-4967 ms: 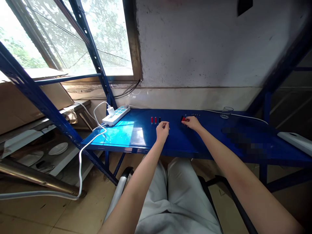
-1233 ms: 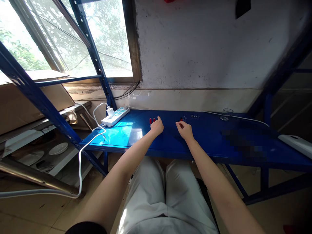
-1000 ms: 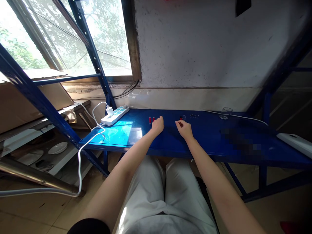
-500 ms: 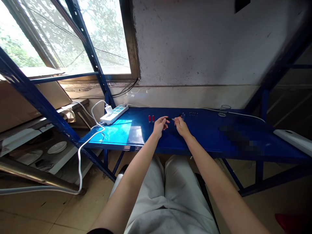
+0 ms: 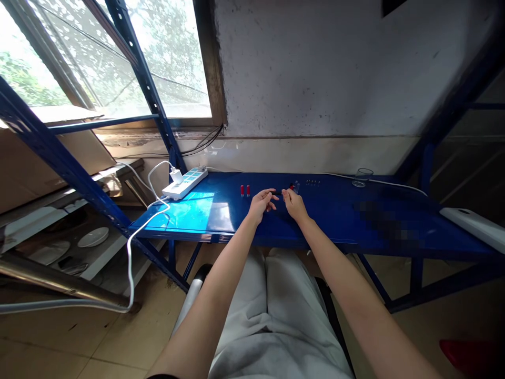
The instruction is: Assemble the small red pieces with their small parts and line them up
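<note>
A thin, dark rod-like piece (image 5: 278,193) bridges my two hands above the blue table (image 5: 323,221). My left hand (image 5: 260,204) pinches its left end between thumb and index finger, with the other fingers loosely curled. At the opposite end, my right hand (image 5: 294,205) is closed round it, hiding that part. The piece is too small to name. Two small red-topped pieces (image 5: 245,190) stand left of my left hand. Just beyond my right hand lie small clear pieces (image 5: 296,186) and a red bit (image 5: 292,186), partly covered by the fingers.
Several tiny metal pieces (image 5: 313,182) form a row near the back. Farther right are a clear glass cup (image 5: 360,181), a dark blurred patch (image 5: 382,221) and a white object (image 5: 473,226). A white power strip (image 5: 187,184) with cables sits at the left.
The lighter section of the thin piece between my hands no longer shows, and only a short dark part is visible. My left fingers have spread slightly. The view has shifted a little.
</note>
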Tool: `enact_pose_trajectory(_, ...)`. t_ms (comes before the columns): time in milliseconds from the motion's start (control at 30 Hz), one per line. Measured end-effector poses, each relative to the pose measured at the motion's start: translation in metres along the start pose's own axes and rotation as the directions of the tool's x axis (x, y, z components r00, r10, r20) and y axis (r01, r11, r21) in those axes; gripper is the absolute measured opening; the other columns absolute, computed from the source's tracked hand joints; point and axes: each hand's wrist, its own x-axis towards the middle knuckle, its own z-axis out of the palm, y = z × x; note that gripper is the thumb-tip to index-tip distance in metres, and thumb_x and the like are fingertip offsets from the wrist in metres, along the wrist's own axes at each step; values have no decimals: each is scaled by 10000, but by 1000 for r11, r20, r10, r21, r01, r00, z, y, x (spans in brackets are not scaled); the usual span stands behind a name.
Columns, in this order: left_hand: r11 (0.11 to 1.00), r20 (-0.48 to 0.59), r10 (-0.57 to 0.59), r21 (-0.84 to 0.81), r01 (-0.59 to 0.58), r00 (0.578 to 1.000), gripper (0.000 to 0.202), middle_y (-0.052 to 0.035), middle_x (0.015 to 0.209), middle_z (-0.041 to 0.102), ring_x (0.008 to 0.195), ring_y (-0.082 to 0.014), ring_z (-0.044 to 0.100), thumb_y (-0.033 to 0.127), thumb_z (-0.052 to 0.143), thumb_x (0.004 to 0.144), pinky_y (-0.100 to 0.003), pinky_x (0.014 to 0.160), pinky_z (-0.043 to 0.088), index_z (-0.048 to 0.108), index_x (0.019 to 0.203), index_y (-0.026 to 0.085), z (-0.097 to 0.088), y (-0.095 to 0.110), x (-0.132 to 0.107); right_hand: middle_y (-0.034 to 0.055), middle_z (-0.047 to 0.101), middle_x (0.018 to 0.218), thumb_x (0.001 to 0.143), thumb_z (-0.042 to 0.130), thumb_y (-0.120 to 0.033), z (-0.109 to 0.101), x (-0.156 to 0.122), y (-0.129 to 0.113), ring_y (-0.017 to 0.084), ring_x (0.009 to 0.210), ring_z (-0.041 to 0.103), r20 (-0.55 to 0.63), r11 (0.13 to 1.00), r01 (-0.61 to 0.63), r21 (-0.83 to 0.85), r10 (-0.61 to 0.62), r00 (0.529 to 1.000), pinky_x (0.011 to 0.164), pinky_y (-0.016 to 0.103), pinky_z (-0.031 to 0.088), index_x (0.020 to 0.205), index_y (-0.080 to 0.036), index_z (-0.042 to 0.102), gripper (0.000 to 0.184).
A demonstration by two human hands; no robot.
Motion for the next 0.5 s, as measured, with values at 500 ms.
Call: enact_pose_trajectory(500,999,35,-3,54,1,999,323,-102,906,661,528,-95,604,326,563,803,-172,427,341,562,1066,139,1,0,0,12,530,606,901,198,-533,-2,0,2,149,544,493,-15,1000,-9,-30,9,1000,544,245,326,727,-223,448,434)
